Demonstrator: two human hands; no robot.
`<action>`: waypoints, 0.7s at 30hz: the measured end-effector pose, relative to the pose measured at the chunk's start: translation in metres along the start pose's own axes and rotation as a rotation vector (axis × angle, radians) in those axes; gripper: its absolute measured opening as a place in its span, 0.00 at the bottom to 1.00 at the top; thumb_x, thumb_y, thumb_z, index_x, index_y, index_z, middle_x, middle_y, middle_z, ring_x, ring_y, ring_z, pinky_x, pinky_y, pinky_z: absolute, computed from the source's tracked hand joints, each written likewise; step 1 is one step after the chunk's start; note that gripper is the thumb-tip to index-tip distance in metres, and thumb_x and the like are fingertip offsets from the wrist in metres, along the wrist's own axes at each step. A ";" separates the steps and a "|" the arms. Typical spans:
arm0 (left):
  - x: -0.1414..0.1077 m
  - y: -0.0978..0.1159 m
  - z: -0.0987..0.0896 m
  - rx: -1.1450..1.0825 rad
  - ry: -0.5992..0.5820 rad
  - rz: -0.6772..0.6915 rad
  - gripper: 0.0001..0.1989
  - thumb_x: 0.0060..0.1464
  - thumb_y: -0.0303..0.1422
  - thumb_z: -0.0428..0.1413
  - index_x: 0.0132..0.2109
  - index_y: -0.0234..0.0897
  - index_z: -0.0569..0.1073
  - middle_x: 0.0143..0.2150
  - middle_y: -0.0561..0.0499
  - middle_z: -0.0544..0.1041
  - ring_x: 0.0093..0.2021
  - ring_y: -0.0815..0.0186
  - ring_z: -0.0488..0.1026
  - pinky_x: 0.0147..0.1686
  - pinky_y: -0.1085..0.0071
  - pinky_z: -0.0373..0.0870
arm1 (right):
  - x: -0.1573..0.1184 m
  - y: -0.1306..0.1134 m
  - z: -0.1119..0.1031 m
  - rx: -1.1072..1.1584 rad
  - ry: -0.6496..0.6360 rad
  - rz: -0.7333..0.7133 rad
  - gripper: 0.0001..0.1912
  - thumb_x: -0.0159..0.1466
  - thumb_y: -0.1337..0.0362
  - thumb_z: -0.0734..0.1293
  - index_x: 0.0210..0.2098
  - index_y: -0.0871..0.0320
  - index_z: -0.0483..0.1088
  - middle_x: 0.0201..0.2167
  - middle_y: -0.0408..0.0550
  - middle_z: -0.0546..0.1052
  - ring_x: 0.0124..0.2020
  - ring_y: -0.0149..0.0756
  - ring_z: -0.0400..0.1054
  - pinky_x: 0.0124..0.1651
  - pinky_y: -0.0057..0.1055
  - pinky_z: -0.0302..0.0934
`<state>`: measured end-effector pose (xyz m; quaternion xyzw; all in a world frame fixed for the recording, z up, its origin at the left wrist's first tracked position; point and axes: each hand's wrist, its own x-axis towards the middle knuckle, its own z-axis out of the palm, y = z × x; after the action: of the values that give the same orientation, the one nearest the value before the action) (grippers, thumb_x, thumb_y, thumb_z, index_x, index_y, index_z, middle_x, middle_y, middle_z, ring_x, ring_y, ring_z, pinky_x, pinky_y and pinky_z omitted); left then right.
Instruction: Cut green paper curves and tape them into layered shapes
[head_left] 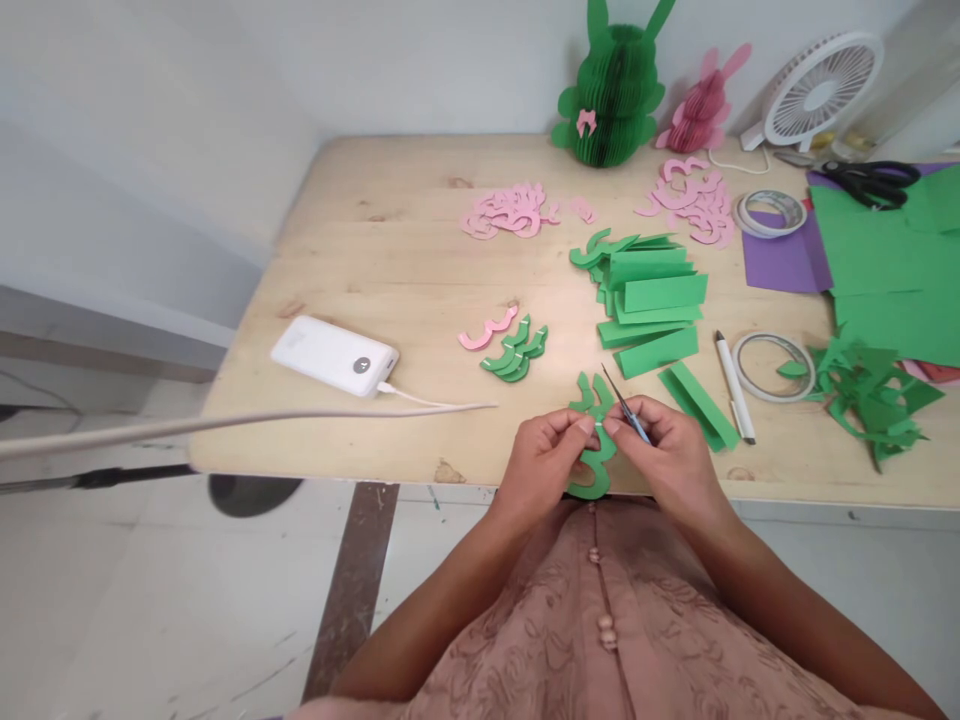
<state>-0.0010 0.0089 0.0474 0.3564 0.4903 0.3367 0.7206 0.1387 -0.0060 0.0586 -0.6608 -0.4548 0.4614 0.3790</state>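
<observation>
Near the table's front edge, my left hand [545, 458] pinches a curvy green paper cutout [595, 482] between thumb and finger. From the other side, my right hand [670, 452] has its thumb and finger on the same cutout. A slim pointed tool with a blue handle [637, 424], perhaps tweezers or a small knife, sits tucked in my right hand, its dark tip pointing up and left. To the left lie several green cutouts [517, 350] with small white marks and a pink wavy cutout [484, 330]. Folded green strips [660, 295] lie just beyond my hands.
A white power bank [334, 355] with a cable lies left. Pink cutouts [506, 210], tape rolls [772, 365], a white pen [735, 388], green scraps [874, 400] and black scissors [870, 183] lie about. Green [619, 95] and pink paper rabbits [701, 105] and a fan [821, 95] stand behind.
</observation>
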 end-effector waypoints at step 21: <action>-0.003 0.001 0.002 -0.024 -0.010 -0.056 0.12 0.44 0.39 0.62 0.29 0.34 0.72 0.22 0.53 0.73 0.20 0.73 0.69 0.21 0.78 0.62 | -0.002 0.009 0.001 0.260 -0.042 0.093 0.10 0.56 0.57 0.68 0.29 0.58 0.72 0.15 0.34 0.54 0.17 0.24 0.43 0.19 0.25 0.39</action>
<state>0.0002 0.0064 0.0498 0.3353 0.4925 0.3204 0.7365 0.1396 -0.0108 0.0506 -0.6166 -0.3679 0.5473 0.4299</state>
